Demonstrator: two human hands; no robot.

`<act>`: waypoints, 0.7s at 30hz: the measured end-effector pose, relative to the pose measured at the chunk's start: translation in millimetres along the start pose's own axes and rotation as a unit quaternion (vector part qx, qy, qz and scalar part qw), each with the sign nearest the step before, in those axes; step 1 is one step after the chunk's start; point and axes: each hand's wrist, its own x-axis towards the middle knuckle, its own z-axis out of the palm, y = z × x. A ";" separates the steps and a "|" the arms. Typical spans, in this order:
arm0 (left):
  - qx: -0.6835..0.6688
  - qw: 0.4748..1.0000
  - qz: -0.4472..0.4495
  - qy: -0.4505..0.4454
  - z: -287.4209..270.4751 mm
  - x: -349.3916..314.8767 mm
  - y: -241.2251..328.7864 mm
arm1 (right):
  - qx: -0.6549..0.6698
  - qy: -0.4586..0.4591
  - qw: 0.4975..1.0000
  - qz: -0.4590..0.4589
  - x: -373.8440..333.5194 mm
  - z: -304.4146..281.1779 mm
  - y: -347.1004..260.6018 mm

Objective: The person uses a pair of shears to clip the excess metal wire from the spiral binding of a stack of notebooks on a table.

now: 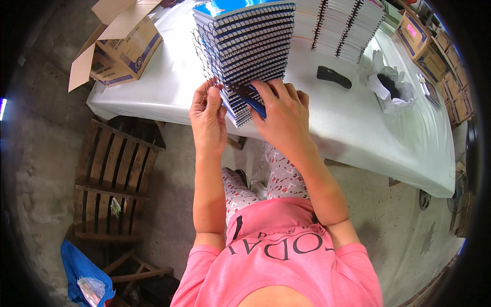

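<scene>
A tall stack of spiral-bound notebooks (250, 48) stands at the table's near edge, a blue cover on top and black coils along the side facing me. My right hand (286, 115) is closed around blue-handled pliers (257, 106), their dark jaws pointing left at the stack's near left corner. Right beside the jaws, my left hand (208, 120) pinches at that corner, thumb against fingers. Its fingertips seem to be on a coil end, but the thing between them is too small to make out.
White sheeting covers the table (358, 123). On it lie a black elongated object (333, 77), a crumpled white bag (401, 94) of black bits, more spiral-bound books (337, 25) and an open cardboard box (125, 53). A slatted wooden chair (112, 181) stands at left.
</scene>
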 end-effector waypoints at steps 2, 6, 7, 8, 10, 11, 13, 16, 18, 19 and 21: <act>0.043 0.999 0.021 0.010 2.4 2.0 -2.8 | -0.012 -0.004 1.000 -0.006 0.9 -1.0 -1.8; 0.093 0.993 0.066 0.027 4.6 3.1 -7.2 | -0.049 -0.010 0.999 -0.020 0.8 -6.7 -6.7; 0.091 0.993 0.070 0.025 4.8 3.0 -7.7 | -0.056 -0.016 0.998 -0.018 0.9 -7.6 -8.1; 0.089 0.993 0.074 0.023 5.1 3.0 -7.9 | -0.064 -0.023 0.998 -0.017 1.2 -8.2 -8.9; 0.085 0.993 0.083 0.025 5.7 3.4 -9.4 | -0.063 -0.018 0.998 -0.014 1.9 -8.9 -8.9; 0.083 0.992 0.088 0.028 5.5 4.3 -10.7 | -0.061 -0.016 0.998 -0.013 2.1 -8.3 -9.2; 0.086 0.992 0.091 0.033 4.6 4.5 -11.3 | -0.058 0.000 0.998 -0.009 -1.8 -8.6 -8.2; 0.089 0.992 0.087 0.035 5.6 3.0 -11.7 | -0.048 0.003 0.999 -0.011 -3.1 -7.1 -4.0; 0.084 0.992 0.089 0.033 6.9 3.2 -11.5 | -0.035 -0.008 0.999 -0.004 -2.1 -6.0 -4.0; 0.087 0.992 0.090 0.033 6.3 3.0 -11.6 | -0.028 -0.017 0.999 0.004 -1.2 -6.3 -5.6; 0.090 0.991 0.091 0.031 5.4 3.0 -11.8 | -0.002 -0.033 0.999 0.018 -0.1 -6.2 -5.7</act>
